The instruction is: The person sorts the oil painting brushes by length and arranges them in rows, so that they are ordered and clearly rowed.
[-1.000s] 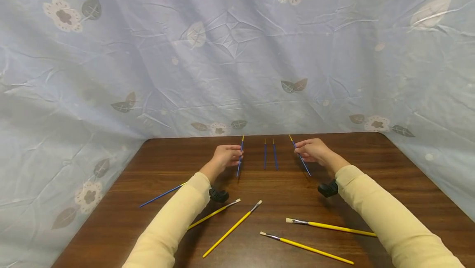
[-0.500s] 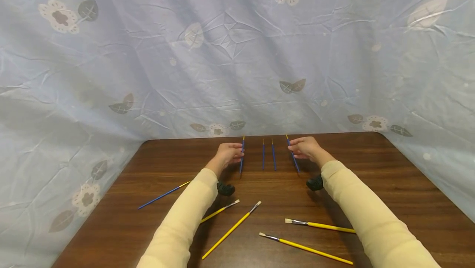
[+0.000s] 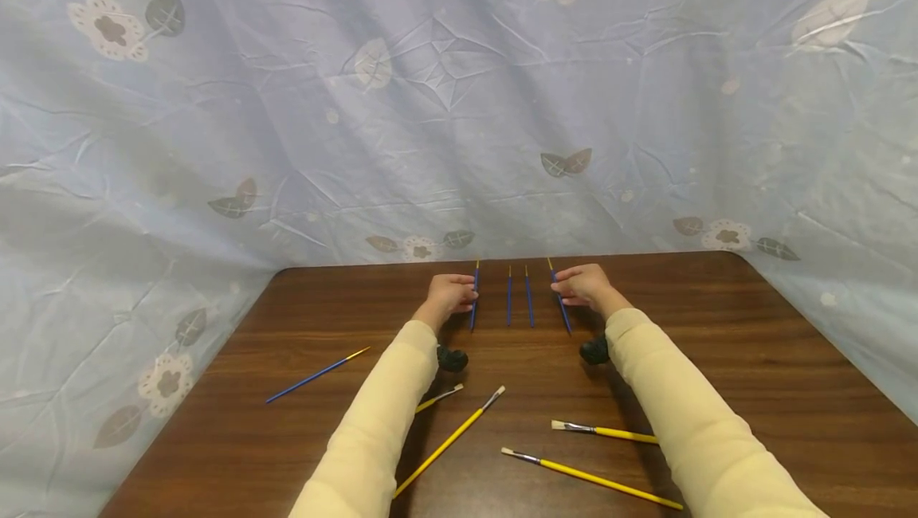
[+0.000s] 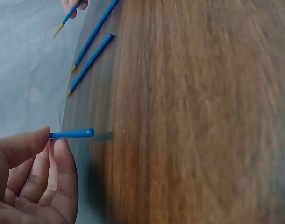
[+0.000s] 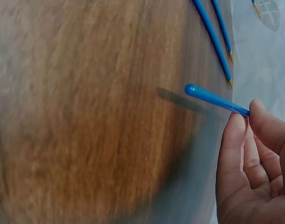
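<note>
Closing inward since the earlier frame, the left hand (image 3: 452, 294) is sitting further right and the right hand (image 3: 586, 285) further left. Over on the left, a loose blue brush (image 3: 318, 374) is lying aslant on the tabletop (image 3: 251, 454), its yellow tip pointing right and toward the far side. Nearer, a half-hidden yellow brush (image 3: 428, 404) is poking out beside the left sleeve (image 3: 376, 430) (which is covering the rest), and a slanting yellow brush (image 3: 448, 443) is resting just right of it. Close to the far edge, the left hand's fingers are pinching the left-held blue brush (image 3: 473, 317), its handle end hovering over its shadow. Right of that, a first middle blue brush (image 3: 510, 299) and a second middle blue brush (image 3: 529, 299) are lying side by side, apart. Next, the right hand's fingers are pinching the right-held blue brush (image 3: 564, 313), tilted and likewise raised above its shadow. Near right, a lower yellow brush (image 3: 602, 484) and an upper yellow brush (image 3: 624, 435) are lying with their bristles facing left.
</note>
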The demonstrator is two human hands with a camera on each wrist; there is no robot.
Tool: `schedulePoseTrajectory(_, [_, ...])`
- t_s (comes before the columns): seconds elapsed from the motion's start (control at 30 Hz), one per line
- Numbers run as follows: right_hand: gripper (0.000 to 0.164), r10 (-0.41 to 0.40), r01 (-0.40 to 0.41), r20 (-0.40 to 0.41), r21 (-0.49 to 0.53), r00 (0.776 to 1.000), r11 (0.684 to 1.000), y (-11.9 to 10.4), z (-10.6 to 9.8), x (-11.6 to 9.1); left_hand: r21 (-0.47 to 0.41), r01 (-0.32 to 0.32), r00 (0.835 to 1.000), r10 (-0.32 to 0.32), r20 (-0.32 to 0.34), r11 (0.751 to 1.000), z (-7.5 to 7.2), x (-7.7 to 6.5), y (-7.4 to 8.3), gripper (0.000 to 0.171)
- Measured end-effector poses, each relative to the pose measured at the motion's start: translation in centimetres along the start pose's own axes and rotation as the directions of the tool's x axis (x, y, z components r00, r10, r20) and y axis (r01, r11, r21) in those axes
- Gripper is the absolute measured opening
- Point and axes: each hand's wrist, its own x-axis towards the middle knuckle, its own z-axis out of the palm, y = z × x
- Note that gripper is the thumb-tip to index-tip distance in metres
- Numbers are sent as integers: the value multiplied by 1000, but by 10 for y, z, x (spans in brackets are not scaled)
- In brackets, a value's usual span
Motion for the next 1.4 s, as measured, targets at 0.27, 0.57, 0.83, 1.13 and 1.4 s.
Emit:
schedulePoseTrajectory(0.27, [39,-4,3,-39,-3,999,1000,1,9,4,69,11,998,-7,-55,998,8,0,3,29])
schedulePoseTrajectory(0.57, [34,-4,-1,-82,-56,997,998,2,14,12,120,0,997,9,-73,993,14,5,-2,26])
schedulePoseTrajectory(0.83, [33,-9,-1,-111,-92,994,996,9,17,19,125,55,988,-37,-147,991,17,8,-3,23])
schedulePoseTrajectory(1.13, [34,-3,-12,-122,-125,992,992,15,21,19,148,70,972,-35,-232,987,20,11,-9,22])
schedulePoseTrajectory(1.4, [33,-37,22,-101,-141,994,990,17,21,19,163,80,971,-40,-237,983,19,13,-8,19])
